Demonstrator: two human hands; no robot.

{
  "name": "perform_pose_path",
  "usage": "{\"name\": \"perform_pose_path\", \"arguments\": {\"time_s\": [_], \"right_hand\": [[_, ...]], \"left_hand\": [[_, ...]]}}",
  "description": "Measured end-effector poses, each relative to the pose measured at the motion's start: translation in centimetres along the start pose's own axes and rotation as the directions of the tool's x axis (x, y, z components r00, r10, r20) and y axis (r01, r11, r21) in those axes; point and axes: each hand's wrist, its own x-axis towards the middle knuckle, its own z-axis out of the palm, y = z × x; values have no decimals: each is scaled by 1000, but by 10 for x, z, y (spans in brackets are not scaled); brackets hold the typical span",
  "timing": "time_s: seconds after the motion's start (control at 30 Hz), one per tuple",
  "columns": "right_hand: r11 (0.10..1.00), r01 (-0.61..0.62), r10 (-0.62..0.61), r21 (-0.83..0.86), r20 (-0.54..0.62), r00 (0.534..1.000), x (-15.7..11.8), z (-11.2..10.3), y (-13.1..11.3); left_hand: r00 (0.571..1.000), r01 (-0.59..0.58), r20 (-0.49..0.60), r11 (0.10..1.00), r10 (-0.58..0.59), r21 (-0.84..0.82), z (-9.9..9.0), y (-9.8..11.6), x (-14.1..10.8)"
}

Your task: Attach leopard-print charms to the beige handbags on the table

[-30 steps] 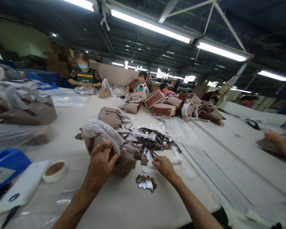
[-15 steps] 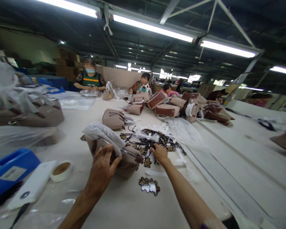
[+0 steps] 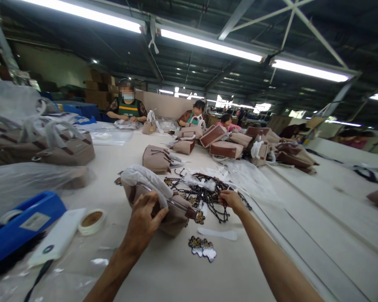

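Observation:
A taupe handbag (image 3: 173, 218) with a zip top and white-wrapped handles stands tilted on the table in front of me. My left hand (image 3: 146, 218) grips its upper edge near the handles, thumb on the near side. To the right, my right hand (image 3: 234, 200) pinches a black braided cord (image 3: 221, 216) at the edge of a tangled pile of cords (image 3: 204, 188) with leopard-print charms. One flower-shaped charm (image 3: 200, 217) lies beside the bag's end. Nearer me rest leopard-print and white flower-shaped pieces (image 3: 203, 248), close to a white paper strip (image 3: 217, 233).
On the left are a blue tape dispenser (image 3: 28, 226), a white device with a cable (image 3: 58, 237), a tape roll (image 3: 92, 221) and wrapped handbags (image 3: 66, 149). Another bag (image 3: 156, 159) stands behind mine. More bags (image 3: 227, 149) are heaped farther back, where several people work.
My right hand has moved right across the cord pile and now draws a black cord outward. My left hand keeps its grip on the handbag. The whole view has shifted slightly.

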Motion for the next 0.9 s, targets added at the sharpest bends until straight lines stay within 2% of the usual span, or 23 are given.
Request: {"name": "perform_pose_path", "arguments": {"time_s": [0.1,0.2,0.33,0.43,0.47,0.53,0.57,0.63,0.77,0.83,0.9], "right_hand": [[942,-14,-23,336,104,994,-11,-18,-16],[830,-39,-82,557,190,978,-27,-32,-32],[728,-97,-135,679,281,950,-59,-35,-39],[702,-155,-153,695,360,920,-85,-23,-22],[743,-148,-151,652,380,913,-93,-17,-12],[881,-86,-119,465,395,911,-105,-6,11],[939,-47,-93,340,385,918,-110,0,22],[991,7,-52,130,341,939,-114,6,42],[988,113,-90,-104,204,975,-116,4,57],[962,186,-153,-201,170,974,-116,3,51],[929,257,-213,-265,185,960,-117,9,41]], "left_hand": [[996,65,70,991,-57,-115,-5,9,14],[991,122,80,979,-111,-162,-10,17,28],[998,60,36,998,-60,5,-14,24,46],[993,-55,116,978,32,199,-18,26,57],[986,-101,158,964,63,247,-20,26,60],[968,-161,232,943,93,293,-21,26,65],[962,-164,257,942,88,291,-21,27,66],[961,-107,276,959,31,263,-19,29,66],[945,66,315,994,-90,87,-10,32,55],[945,108,312,994,-94,-27,-6,32,48],[955,122,282,987,-87,-107,-3,30,41]]}}
